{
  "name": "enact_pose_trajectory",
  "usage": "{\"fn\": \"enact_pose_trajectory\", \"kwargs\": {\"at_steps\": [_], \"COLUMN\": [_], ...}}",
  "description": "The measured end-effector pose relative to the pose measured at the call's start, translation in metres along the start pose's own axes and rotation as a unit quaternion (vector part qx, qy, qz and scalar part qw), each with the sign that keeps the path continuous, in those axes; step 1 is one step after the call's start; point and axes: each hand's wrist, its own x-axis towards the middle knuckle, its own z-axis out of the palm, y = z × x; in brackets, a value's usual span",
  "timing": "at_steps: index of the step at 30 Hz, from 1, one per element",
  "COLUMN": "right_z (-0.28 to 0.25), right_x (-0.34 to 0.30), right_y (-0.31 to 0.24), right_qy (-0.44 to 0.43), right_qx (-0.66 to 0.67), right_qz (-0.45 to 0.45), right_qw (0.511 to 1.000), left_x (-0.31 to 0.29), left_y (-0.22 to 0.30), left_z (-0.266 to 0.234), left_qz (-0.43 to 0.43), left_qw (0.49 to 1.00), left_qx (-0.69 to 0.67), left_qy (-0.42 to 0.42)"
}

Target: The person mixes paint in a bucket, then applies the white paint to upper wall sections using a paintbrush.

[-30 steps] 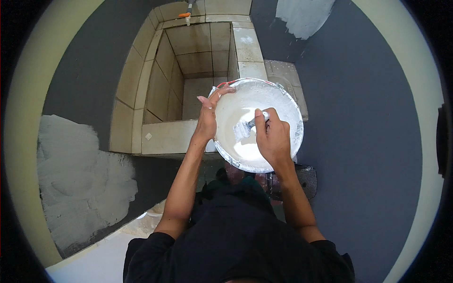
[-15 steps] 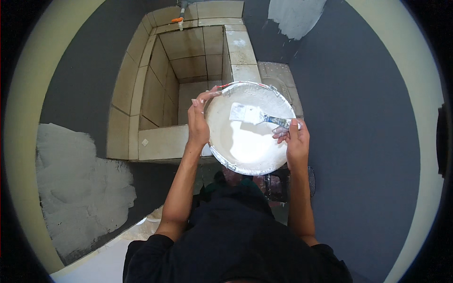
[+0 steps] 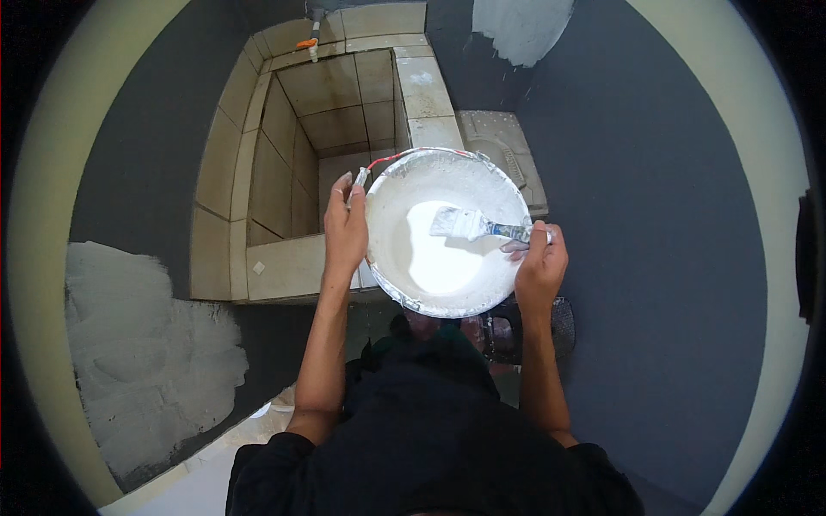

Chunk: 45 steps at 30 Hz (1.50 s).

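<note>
A round white bucket [image 3: 404, 297] with a paint-crusted rim is held up in front of my body, with white paint [image 3: 443, 258] pooled inside. My left hand [image 3: 347, 228] is at the bucket's left side, its fingers closed round the pale grip of the reddish wire handle [image 3: 385, 159]. At the right rim, my right hand [image 3: 542, 258] grips the handle of a flat paintbrush [image 3: 509, 230]. The brush's bristles, coated white, point left over the paint. Some of my right fingers are hidden behind the brush handle and rim.
Behind the bucket is a tiled water basin [image 3: 288, 267] with an orange-handled tap [image 3: 310, 43]. A squat toilet [image 3: 503, 155] lies to its right. Dark grey walls [image 3: 654, 258] stand close on both sides, with pale patches [image 3: 146, 335]. A dark stool-like object [image 3: 551, 331] is below my right forearm.
My left hand has moved from the rim to the handle grip, which now stands out to the left. The bucket has shifted slightly left, and the brush sits slightly lower and further right.
</note>
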Motion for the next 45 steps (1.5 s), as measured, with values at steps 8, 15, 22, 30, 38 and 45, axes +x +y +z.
{"fn": "enact_pose_trajectory", "kwargs": {"at_steps": [8,15,22,30,38,45], "right_z": [-0.033,0.001,0.046,0.135,0.308,0.388], "right_x": [0.025,0.032,0.012,-0.019,-0.111,-0.156], "right_y": [0.04,0.071,0.059,0.021,-0.001,-0.029], "right_qy": [-0.009,-0.088,-0.129,-0.248,-0.364,-0.446], "right_qx": [0.104,0.219,0.291,0.297,0.296,0.197], "right_qz": [-0.033,0.07,0.077,0.113,0.136,0.062], "right_qw": [0.994,0.969,0.945,0.915,0.873,0.871], "left_x": [-0.009,-0.031,-0.036,-0.053,-0.065,-0.074], "left_y": [-0.009,-0.021,-0.02,-0.024,-0.08,-0.117], "left_z": [0.002,-0.025,-0.072,-0.169,-0.368,-0.458], "left_qz": [-0.166,-0.18,-0.174,-0.135,-0.107,-0.1], "left_qw": [0.953,0.884,0.851,0.846,0.821,0.825], "left_qx": [-0.251,-0.43,-0.485,-0.436,-0.429,-0.427], "left_qy": [-0.026,0.009,0.097,0.276,0.362,0.357]}}
